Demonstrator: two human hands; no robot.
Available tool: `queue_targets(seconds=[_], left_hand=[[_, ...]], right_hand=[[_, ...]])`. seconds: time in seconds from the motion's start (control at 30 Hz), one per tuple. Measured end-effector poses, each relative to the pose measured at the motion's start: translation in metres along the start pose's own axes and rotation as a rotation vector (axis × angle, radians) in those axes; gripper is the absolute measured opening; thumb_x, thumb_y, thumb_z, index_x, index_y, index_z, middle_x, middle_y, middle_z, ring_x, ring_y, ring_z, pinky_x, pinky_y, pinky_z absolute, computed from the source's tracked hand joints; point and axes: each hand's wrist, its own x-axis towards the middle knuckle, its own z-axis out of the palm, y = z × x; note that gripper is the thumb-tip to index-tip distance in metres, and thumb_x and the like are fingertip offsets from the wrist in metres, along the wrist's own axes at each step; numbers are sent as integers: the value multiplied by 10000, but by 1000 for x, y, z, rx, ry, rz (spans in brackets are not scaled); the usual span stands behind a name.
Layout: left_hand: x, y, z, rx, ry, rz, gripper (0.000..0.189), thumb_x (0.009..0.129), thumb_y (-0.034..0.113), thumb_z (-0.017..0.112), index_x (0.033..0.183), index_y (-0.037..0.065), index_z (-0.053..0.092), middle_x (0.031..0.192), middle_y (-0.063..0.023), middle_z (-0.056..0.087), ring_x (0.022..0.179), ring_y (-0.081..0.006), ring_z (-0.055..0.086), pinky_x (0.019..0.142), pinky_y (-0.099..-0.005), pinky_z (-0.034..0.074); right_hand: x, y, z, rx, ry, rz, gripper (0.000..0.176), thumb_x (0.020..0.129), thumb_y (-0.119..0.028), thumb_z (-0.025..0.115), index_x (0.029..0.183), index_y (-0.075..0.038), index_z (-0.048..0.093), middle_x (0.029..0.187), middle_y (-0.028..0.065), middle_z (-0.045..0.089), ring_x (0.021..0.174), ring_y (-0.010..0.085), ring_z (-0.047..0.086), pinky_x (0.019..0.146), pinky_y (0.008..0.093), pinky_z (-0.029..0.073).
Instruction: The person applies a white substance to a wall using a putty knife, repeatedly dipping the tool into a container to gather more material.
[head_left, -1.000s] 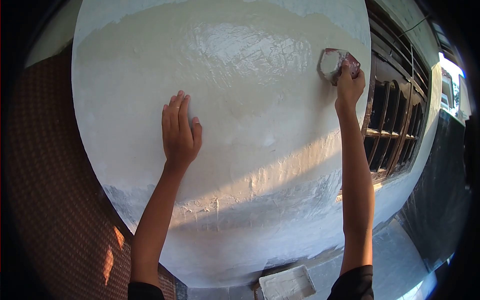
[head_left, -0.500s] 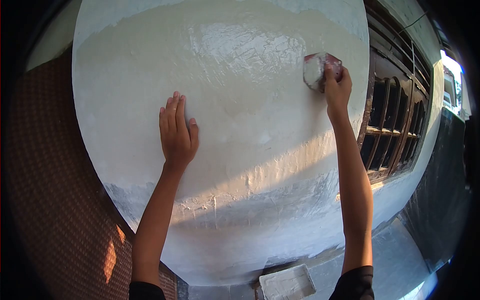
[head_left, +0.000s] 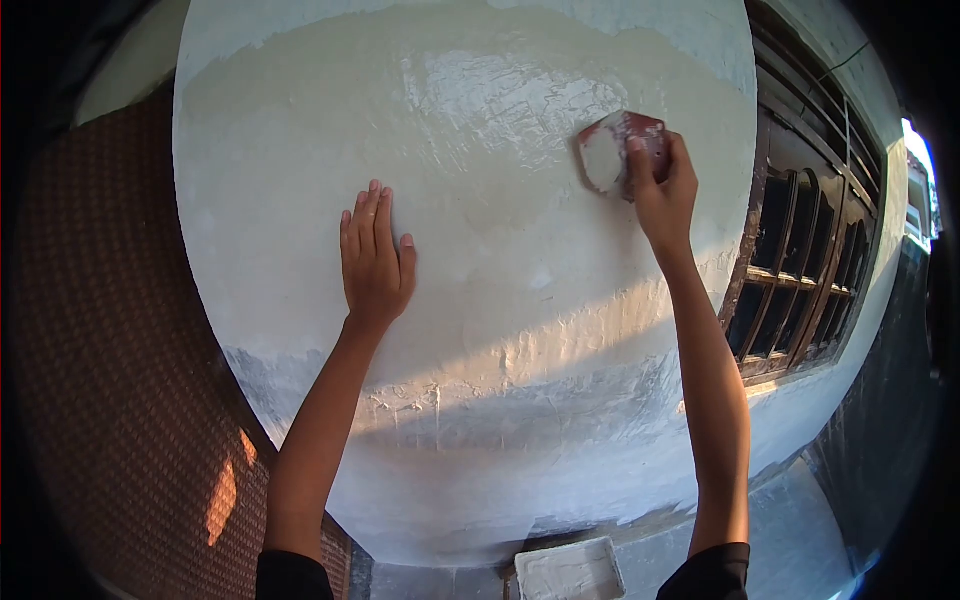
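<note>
My left hand (head_left: 378,275) lies flat against the pale plastered wall (head_left: 480,240), its fingers stretched upward. To the upper right, my right hand (head_left: 667,195) grips a dark red, flat, angular scraper (head_left: 655,140) by thumb and fingers. A thick whitish coat of wet plaster (head_left: 603,160) covers its left part. The scraper is at the wall, just below and right of a glossy wet patch (head_left: 510,95); whether its edge touches is hard to tell.
A brown wooden window (head_left: 790,240) stands close to the right of my right hand. Below, a rectangular tray (head_left: 570,572) of pale paste sits near the wall's foot. Brown woven panelling (head_left: 110,330) borders the left side. Ridged plaster (head_left: 520,355) catches sunlight lower on the wall.
My right hand has moved left and slightly down across the wall with the scraper, which is turned somewhat. My left hand stays at its spot on the wall; the view has shifted slightly.
</note>
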Motion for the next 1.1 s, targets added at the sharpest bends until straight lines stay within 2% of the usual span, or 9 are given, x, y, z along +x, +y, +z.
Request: queue_targets(seconds=[0.07, 0.2, 0.33, 0.4, 0.5, 0.63, 0.73, 0.87, 1.1], left_hand=[[0, 1, 0, 7, -9, -3, 612, 931, 121, 467, 1515, 0, 332, 1575, -175, 344, 1474, -344, 287, 1204, -536, 193], [-4, 4, -1, 5, -33, -6, 606, 955, 139, 443, 1528, -6, 308, 1591, -176, 312, 1484, -350, 261, 1211, -536, 165], [-10, 9, 1, 68, -38, -26, 585, 985, 167, 441, 1535, 14, 312, 1591, -153, 324, 1484, -330, 284, 1219, -515, 181], [-12, 11, 0, 57, -58, -37, 588, 997, 178, 434, 1546, 17, 297, 1603, -156, 305, 1496, -337, 261, 1222, -515, 169], [-20, 16, -8, 20, -124, -51, 592, 1002, 191, 441, 1547, 13, 295, 1611, -164, 291, 1500, -347, 250, 1222, -512, 166], [-26, 23, -21, -34, -208, -71, 611, 1014, 211, 422, 1561, 5, 245, 1622, -175, 251, 1509, -361, 206, 1221, -528, 145], [-32, 29, -29, -41, -250, -79, 607, 1022, 215, 436, 1565, 23, 246, 1621, -171, 251, 1504, -368, 219, 1222, -515, 164], [-34, 30, -53, -120, -304, -81, 561, 1012, 195, 471, 1523, 12, 331, 1588, -157, 328, 1474, -340, 301, 1216, -492, 216], [-92, 54, -90, -430, -402, -306, 468, 1032, 211, 475, 1465, 46, 412, 1506, -159, 433, 1409, -335, 400, 1191, -465, 288]], right_hand=[[10, 23, -8, -203, -107, -44, 332, 946, -261, 668, 1097, 30, 615, 974, 153, 701, 827, 170, 659, 754, 324, 522], [21, 34, -15, 25, 444, 299, 313, 944, -239, 663, 1095, 31, 615, 982, 147, 703, 852, 190, 670, 762, 310, 515], [-10, 12, 4, 91, -94, -27, 316, 948, -237, 666, 1143, 6, 613, 937, 167, 708, 797, 215, 672, 744, 318, 515], [-5, 24, 2, -284, -90, -224, 320, 943, -237, 668, 1132, 15, 613, 918, 190, 707, 786, 227, 678, 750, 342, 524], [11, 27, -12, 8, 347, 275, 308, 945, -225, 664, 1128, 19, 616, 919, 157, 709, 802, 225, 671, 761, 360, 528], [-15, 9, 3, 155, 117, 86, 282, 945, -205, 663, 1118, 11, 609, 916, 146, 711, 784, 241, 663, 756, 346, 523], [-33, 6, 5, -254, -108, -210, 256, 944, -179, 643, 1113, 11, 613, 895, 178, 697, 786, 312, 668, 761, 367, 521], [-36, 22, -23, 34, 251, 448, 278, 965, -216, 641, 1083, 30, 594, 960, 140, 693, 839, 208, 656, 775, 345, 514], [-134, 10, -54, 172, 22, 618, 217, 997, -234, 638, 1005, -22, 587, 844, -7, 556, 753, 78, 461, 683, 265, 434]])
